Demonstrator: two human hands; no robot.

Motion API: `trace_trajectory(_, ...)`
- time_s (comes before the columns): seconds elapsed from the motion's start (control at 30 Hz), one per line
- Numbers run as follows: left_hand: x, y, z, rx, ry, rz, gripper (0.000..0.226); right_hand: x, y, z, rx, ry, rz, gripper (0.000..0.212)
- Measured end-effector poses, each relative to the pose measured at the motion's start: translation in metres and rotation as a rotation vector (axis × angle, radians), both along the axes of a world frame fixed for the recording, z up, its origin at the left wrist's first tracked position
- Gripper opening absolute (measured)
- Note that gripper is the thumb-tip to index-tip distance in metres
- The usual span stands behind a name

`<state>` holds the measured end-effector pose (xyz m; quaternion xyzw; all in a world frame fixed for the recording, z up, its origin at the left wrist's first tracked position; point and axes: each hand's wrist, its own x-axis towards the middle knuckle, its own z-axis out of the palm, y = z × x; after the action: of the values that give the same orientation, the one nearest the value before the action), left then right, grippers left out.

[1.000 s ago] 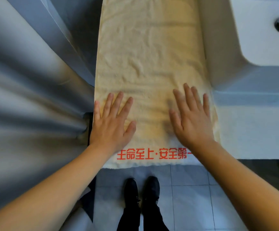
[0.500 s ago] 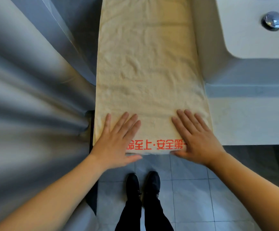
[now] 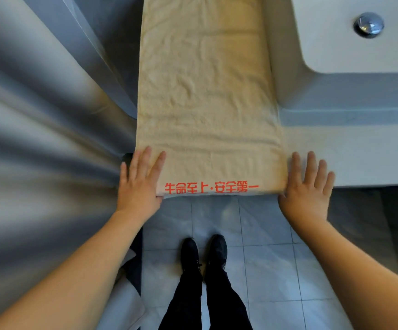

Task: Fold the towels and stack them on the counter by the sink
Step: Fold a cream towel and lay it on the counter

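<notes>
The towel [image 3: 207,96] lay flat as one long cream strip on the desk [image 3: 350,158], running from 6 o'clock up to 12 o'clock, with the sink [image 3: 359,51] at 2 o'clock and a grey curtain [image 3: 45,129] at 9 o'clock. Its near hem, printed with red characters [image 3: 211,188], hung just past the desk edge. The left hand [image 3: 139,181] lay flat on the near left corner, fingers [image 3: 145,158] straight and slightly spread. The right hand [image 3: 306,186] lay flat just beside the near right corner, mostly on the desk, fingers straight and apart, gripping nothing. To fold well, each hand should probably pinch its own corner, lift both evenly and carry the hem toward 12 o'clock, matching the side edges before pressing the crease flat.
</notes>
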<state>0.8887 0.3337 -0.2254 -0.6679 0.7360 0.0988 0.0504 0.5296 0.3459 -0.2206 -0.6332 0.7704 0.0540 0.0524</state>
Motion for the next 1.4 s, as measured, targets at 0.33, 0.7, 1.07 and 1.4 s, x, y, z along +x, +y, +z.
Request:
trace_trajectory(0.33, -0.044, 0.040, 0.025, 0.143, 1.084, 1.291, 0.018, 0.064, 0.010, 0.029, -0.020, -1.086, -1.059, 0.059)
trace_trajectory(0.7, -0.031, 0.053, 0.075, 0.253, 1.121, 1.313, 0.009, 0.028, 0.025, 0.090, 0.458, -1.068, -0.974, 0.013)
trace_trajectory(1.07, -0.022, 0.036, 0.134, 0.150, 1.256, 1.301, 0.017, 0.028, 0.024, 0.140, -0.013, -1.537, -1.087, 0.021)
trace_trajectory(1.4, -0.022, -0.013, 0.173, 0.088, 1.500, 1.084, 0.048, 0.013, -0.042, 0.172, -0.021, -1.481, -0.731, 0.030)
